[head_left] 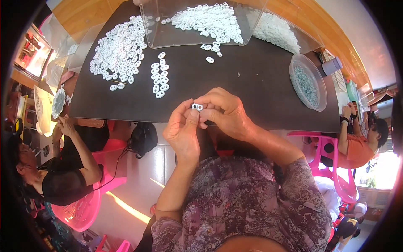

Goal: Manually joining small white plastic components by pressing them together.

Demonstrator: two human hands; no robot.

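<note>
Over the near edge of the dark table, my left hand point(184, 130) and my right hand point(226, 111) meet around a small white oval piece with two holes point(197, 107). Fingers of both hands pinch it; one hole looks dark, and whether anything sits in the other I cannot tell. Beyond my left hand, several like pieces point(160, 76) lie in two short columns. Left of these spreads a big heap of white pieces point(119, 50). A round clear tub point(294, 80) of small greenish metal parts point(305, 86) stands to the right.
At the back, a clear tray point(157, 44) holds more white pieces, some spilled before it. Another clear bin point(312, 38) of white pieces stands at its right, near a grey-purple cup point(332, 66). Co-workers sit left point(63, 180) and right point(361, 145), by pink chairs point(82, 210).
</note>
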